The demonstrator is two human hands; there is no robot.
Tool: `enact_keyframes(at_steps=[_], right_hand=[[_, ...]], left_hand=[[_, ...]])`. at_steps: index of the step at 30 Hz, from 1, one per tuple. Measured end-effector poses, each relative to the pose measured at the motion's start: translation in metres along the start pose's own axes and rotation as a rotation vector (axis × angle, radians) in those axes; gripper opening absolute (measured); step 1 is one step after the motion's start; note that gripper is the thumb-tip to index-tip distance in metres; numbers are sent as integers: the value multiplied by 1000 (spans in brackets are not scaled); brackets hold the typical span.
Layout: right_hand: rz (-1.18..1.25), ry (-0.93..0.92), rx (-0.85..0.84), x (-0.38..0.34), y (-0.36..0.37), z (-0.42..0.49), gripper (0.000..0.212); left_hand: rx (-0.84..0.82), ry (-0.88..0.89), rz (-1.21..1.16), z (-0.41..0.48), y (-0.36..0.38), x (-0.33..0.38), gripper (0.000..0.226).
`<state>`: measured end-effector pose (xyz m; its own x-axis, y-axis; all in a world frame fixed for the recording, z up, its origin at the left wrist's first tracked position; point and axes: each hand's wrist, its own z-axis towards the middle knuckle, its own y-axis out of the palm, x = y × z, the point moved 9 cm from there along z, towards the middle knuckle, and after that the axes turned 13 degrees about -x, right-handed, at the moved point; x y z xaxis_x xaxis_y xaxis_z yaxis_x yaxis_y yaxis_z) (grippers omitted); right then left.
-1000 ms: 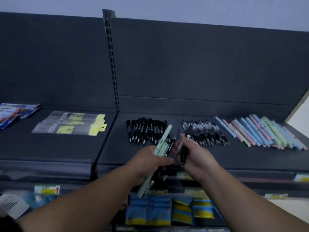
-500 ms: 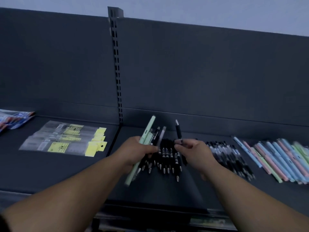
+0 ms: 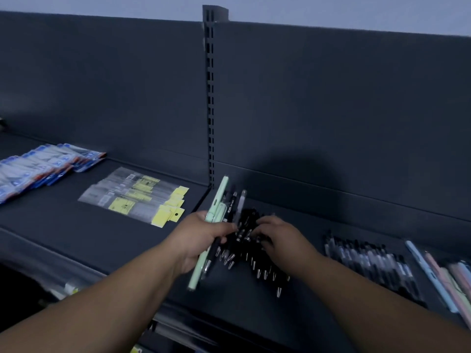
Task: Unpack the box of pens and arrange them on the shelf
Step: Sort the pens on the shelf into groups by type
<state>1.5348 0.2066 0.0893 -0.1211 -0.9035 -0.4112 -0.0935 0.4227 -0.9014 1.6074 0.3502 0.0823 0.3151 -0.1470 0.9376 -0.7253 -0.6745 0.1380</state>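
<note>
The dark shelf [image 3: 127,240] runs wide in front of me, its back panel split by a slotted upright post [image 3: 210,98], which I take as my landmark. Left of the post, furthest off, lies a fan of blue packets [image 3: 43,169]; nearer the post sits a stack of clear sleeves with yellow tags [image 3: 137,197]. Right of the post and well away from it, a row of pastel pens [image 3: 448,278] lies at the shelf's far right, with a row of black-and-clear pens [image 3: 369,261] just on the post side of them. Closer in, at the foot of the post and a little to its right, the pile of black pens [image 3: 252,253] rests on the shelf, silver tips pointing toward me. My left hand [image 3: 201,240] is closed around a small bundle of pens [image 3: 221,210], a pale green one longest, held tilted just below the post's base. My right hand [image 3: 277,235] lies curled, palm down, on top of the black pile, fingers touching the pens; whether it actually grips one I cannot tell.
</note>
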Motion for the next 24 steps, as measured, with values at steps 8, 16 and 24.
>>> enact_keyframes(at_steps=[8,16,24], right_hand=[[243,-50,186,0,-19,-6,21],[1177,164,22,10,3,-31,13],[1104,497,287,128,-11,-107,17]], left_hand=[[-6,-4,-31,-10,3,0,21],[-184,-44,59,-5,59,-2,22],[-181,-59,97,16,101,-9,19]])
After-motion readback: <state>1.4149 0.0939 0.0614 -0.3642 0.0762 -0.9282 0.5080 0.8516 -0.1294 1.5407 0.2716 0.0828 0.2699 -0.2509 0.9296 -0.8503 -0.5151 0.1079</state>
